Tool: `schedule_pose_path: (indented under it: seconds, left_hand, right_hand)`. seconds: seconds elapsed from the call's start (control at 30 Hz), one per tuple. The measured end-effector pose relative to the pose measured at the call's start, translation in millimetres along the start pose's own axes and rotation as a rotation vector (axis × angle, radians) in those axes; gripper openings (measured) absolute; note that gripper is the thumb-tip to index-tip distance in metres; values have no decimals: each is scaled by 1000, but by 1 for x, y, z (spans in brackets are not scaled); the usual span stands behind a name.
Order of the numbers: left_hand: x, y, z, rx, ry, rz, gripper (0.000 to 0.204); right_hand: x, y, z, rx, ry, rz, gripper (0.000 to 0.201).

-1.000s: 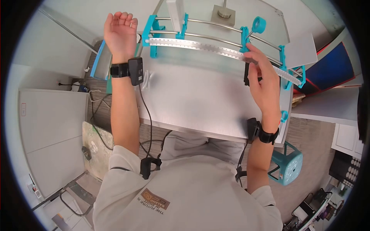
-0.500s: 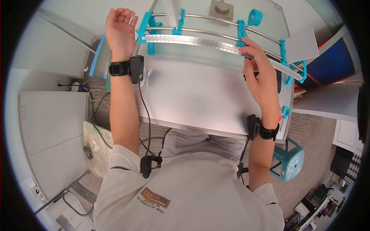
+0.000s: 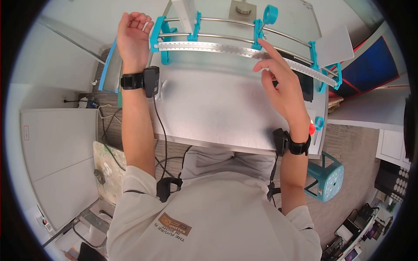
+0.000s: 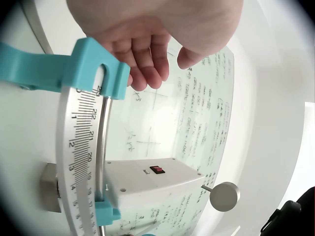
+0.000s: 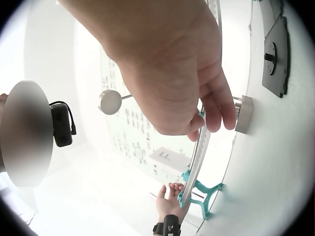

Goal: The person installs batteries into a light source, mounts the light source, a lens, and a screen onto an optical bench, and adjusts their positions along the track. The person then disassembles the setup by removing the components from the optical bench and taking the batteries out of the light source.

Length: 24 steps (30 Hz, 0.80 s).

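Observation:
A bench of two metal rods with teal end supports carries a steel ruler (image 3: 209,47) along its front. My right hand (image 3: 283,89) is at the teal slider (image 3: 258,35), its extended index finger at the slider's front and the other fingers loosely bent. A teal ring (image 3: 270,15) stands on that slider. In the right wrist view the back of the hand hides the slider. My left hand (image 3: 134,42), palm up with loosely curled fingers and holding nothing, is beside the left end support (image 3: 156,35). A white box (image 4: 152,179) with a red switch sits on another slider.
A white panel (image 3: 334,47) stands at the bench's right end. Behind the rods is a metal block base (image 3: 242,9). A dark flat plate (image 3: 305,85) and a loose teal ring (image 3: 319,123) lie on the table's right side. A stool (image 3: 326,178) stands beyond its edge.
The teal slider with its ring has moved left along the rods, with my right hand following at it. My left hand stays by the left end support. The whole view has shifted slightly.

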State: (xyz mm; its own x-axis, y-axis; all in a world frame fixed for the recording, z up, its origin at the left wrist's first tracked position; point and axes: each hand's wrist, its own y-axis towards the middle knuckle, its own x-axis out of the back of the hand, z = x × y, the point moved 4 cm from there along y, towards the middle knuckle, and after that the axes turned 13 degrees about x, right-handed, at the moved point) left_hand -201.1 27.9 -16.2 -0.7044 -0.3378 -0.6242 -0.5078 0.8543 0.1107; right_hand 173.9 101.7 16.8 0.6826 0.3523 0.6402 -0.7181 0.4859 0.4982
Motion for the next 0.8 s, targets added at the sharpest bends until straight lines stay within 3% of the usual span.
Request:
schedule_pose_path:
  seconds: [0.07, 0.27, 0.8]
  left_hand:
    - [-4, -1, 2, -13, 85, -67, 32]
    - [-27, -4, 3, -125, 368, -49, 38]
    - [-30, -7, 5, -90, 415, -24, 36]
  right_hand:
    - [-1, 0, 2, 2, -18, 18, 16]
    - [-5, 0, 3, -14, 39, 60, 19]
    - [-17, 0, 4, 79, 71, 78, 22]
